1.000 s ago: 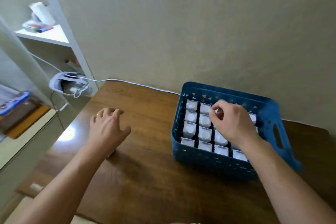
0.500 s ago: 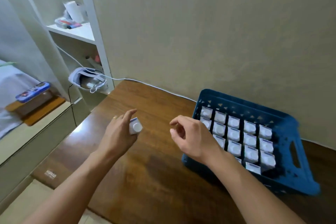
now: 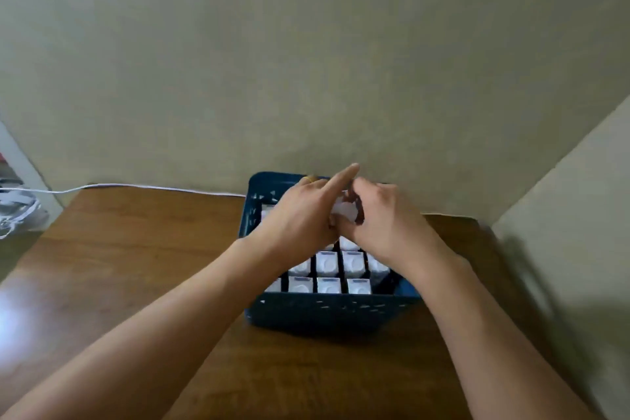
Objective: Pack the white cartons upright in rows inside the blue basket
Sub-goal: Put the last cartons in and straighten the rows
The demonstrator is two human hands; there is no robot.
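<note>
— Where was the carton when you looked?

— A small white carton (image 3: 346,210) was up over the far half of the blue perforated plastic basket (image 3: 327,312), caught between both hands. The rest of the white cartons (image 3: 327,274) stood upright in rows inside, tops showing along the near side.

— Which hand had it?

— Both touched it, as far as I could see. The right hand (image 3: 383,218) had its fingers curled round the carton from the right. The left hand (image 3: 300,218) was against it from the left with the forefinger stretched out straight past it toward the wall; a yellow ring (image 3: 309,178) showed on one finger. How firmly the left hand gripped, I could not tell, the carton being mostly hidden and blurred.

— And the basket?

— It sat on the brown wooden bench (image 3: 136,266), pushed near the plain beige wall (image 3: 306,61). A thin white cable (image 3: 136,186) ran along the bench's far edge to the left.
</note>
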